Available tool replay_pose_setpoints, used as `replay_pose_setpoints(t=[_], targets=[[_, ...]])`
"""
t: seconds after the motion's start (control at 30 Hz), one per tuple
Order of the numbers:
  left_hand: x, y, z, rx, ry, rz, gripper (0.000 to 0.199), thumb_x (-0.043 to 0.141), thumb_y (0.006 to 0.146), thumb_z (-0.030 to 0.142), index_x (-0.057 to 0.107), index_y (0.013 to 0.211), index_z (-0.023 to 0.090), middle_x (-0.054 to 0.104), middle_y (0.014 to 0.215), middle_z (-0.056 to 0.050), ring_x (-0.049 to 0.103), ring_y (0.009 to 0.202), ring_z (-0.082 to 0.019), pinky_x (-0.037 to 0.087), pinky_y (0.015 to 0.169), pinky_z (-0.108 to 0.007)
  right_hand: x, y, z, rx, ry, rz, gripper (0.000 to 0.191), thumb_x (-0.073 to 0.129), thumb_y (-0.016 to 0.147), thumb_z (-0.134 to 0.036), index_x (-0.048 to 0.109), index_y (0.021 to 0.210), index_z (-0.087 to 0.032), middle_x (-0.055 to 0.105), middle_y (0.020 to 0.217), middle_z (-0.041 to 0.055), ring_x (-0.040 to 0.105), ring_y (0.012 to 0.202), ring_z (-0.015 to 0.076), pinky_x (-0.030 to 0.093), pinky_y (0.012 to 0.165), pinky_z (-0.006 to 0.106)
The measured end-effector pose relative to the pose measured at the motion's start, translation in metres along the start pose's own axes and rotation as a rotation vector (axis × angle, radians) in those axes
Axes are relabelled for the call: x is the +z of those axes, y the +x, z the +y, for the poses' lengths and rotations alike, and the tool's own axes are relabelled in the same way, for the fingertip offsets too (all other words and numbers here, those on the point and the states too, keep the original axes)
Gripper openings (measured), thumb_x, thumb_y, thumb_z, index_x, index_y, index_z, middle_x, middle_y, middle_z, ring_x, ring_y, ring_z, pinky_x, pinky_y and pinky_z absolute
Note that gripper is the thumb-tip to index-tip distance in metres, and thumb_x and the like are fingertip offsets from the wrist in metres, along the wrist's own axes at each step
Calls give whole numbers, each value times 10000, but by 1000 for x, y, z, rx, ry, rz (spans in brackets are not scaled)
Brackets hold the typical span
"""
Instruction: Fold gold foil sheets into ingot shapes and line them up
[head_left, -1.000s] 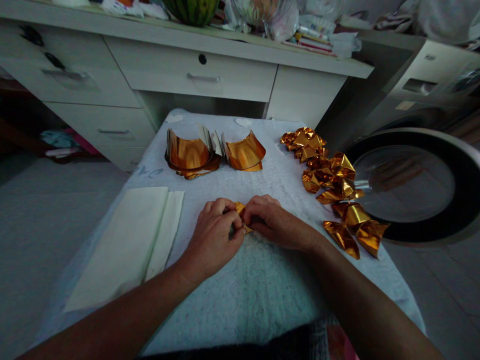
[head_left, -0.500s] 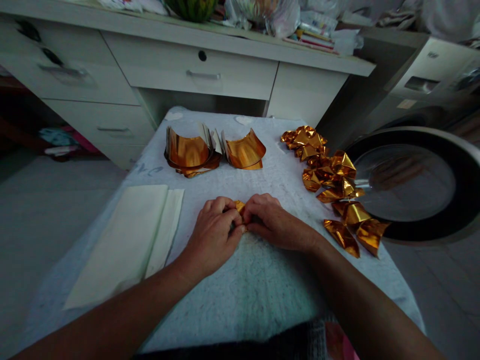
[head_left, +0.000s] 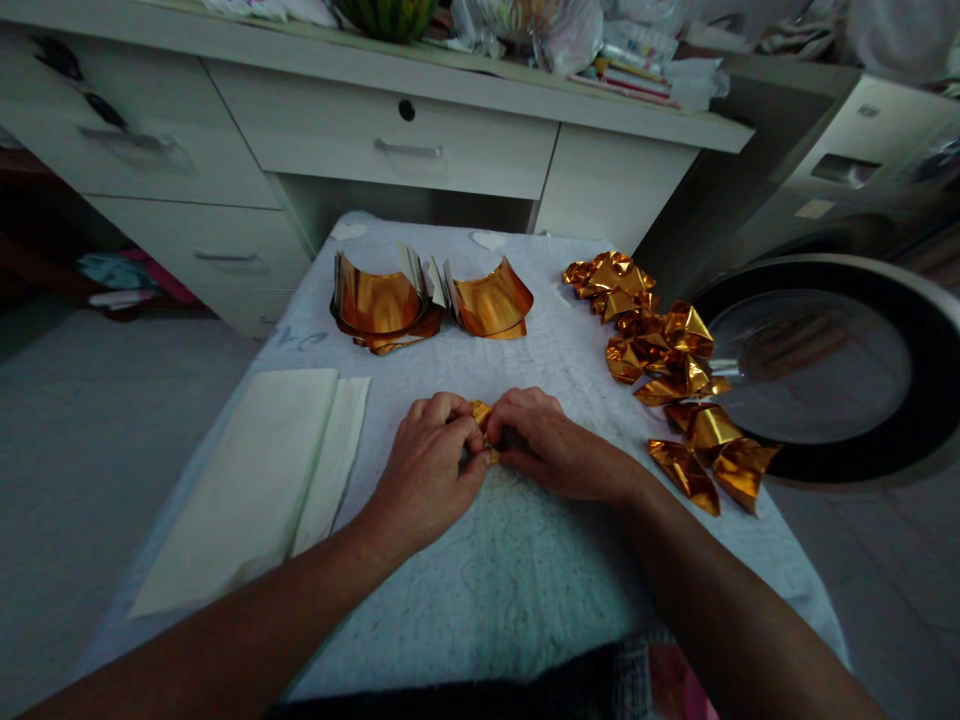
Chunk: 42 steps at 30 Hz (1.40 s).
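At the bottom of the frame, dark clothing edges the pale cloth. Just past the middle of the frame, the left hand and right hand meet over a small gold foil, most of it hidden by the fingers; both hands have their fingers curled in and appear to pinch it between thumb and fingertips, the left from its left side, the right from its right. Little has changed over the last second: the hands have kept their place, and only the foil's lower corner shows a little less than it did, which suggests small pressing or creasing at the fingertips and a piece not yet finished. The shape it is taking cannot be told. Left of the hands lie flat white papers, unmoved; at the right of the frame, the folded pieces lie scattered, none seen added. Farther off, above centre, two curved stacks, one left and one right, sit side by side, looking undisturbed. Beyond stand the white drawers, with a watermelon at the top edge.
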<state>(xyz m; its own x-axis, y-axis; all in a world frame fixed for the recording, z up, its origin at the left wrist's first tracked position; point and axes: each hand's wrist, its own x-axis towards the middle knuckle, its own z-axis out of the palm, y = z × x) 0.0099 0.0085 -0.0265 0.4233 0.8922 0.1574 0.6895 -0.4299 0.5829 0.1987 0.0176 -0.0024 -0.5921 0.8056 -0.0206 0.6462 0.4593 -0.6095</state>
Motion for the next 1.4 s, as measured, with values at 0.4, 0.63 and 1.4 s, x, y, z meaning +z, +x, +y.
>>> replay_pose_setpoints(t=[0.4, 0.63, 1.4], targets=[[1, -1, -1, 12, 9, 10, 88, 611, 789, 142, 566, 749, 206, 557, 1030, -56, 497, 998, -251, 451, 875, -452, -2, 0, 2, -30, 4, -19, 123, 531, 899, -96, 612, 885, -188, 595, 986, 52, 496, 968, 201, 357, 911, 387], [1, -1, -1, 13, 12, 12, 88, 601, 791, 146, 558, 757, 215, 556, 1025, -49, 495, 994, -248, 452, 876, -449, 0, 1, 5, -23, -1, -12, 182, 480, 892, -59, 607, 884, -190, 594, 975, 49, 490, 949, 195, 353, 897, 380], [3, -1, -3, 30, -9, 21, 88, 598, 794, 132, 564, 757, 204, 550, 1031, -59, 488, 985, -253, 440, 859, -442, 3, 3, 0, 14, -54, 4, 103, 537, 932, -132, 615, 889, -182, 596, 953, 47, 494, 937, 192, 350, 894, 358]])
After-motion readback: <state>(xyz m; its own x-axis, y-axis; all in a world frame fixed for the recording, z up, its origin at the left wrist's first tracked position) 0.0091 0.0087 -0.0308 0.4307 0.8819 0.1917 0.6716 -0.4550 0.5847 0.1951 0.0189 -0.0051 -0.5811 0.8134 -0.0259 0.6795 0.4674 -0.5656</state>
